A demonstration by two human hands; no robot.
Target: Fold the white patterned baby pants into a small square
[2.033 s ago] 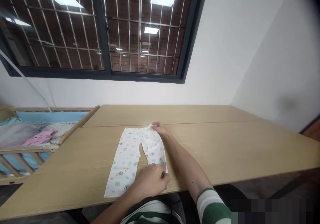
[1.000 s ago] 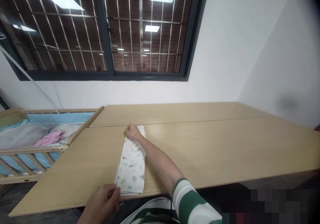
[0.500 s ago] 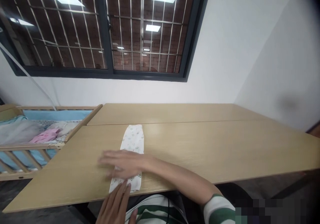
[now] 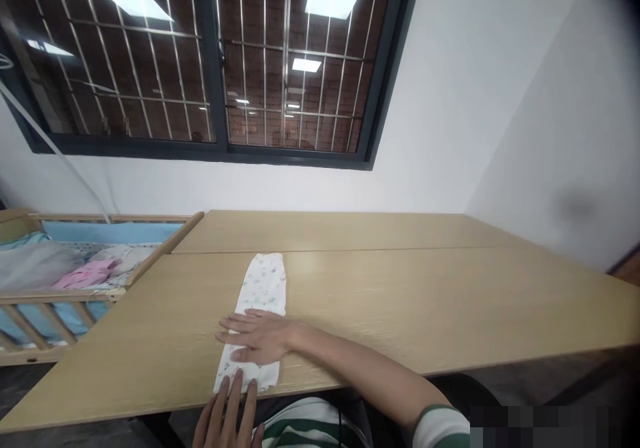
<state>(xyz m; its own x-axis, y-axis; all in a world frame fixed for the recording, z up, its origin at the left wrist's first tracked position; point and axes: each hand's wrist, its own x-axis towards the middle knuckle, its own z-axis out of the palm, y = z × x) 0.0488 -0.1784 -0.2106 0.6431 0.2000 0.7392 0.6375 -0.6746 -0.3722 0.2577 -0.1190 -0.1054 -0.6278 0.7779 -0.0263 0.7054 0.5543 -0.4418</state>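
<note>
Two hands in view, both bare, neither gripping.

**Item 1:** folded white baby garment [image 4: 260,288], faint small print, long narrow strip. Lies flat on desk [image 4: 425,301], left of centre, slightly tilted. Far end at seam btw. the 2 desk tops; near end just short of desk's near edge.

**Item 2:** R hand [image 4: 257,336], open, palm down, flat across lower part of garment, fingers spread a little and pointing twd. desk's left edge. Arm comes in from right, w/ green-and-white striped sleeve [image 4: 440,431].

**Item 3:** L hand [image 4: 227,415], open, fingers up and apart, tips at garment's near end, over desk's near edge. Touching cloth or just beside it: can't tell.

**Surroundings:** wooden baby cot [image 4: 85,295] just past desk's left edge, w/ blue padding [image 4: 107,233]; pink garment [image 4: 87,275] and grey gauzy cloth [image 4: 35,265] inside. Barred window [image 4: 295,68] in white wall beyond desk's far edge, brick visible through glass, ceiling lights reflected. Striped top [image 4: 310,428] on person's body at bottom of view.
</note>
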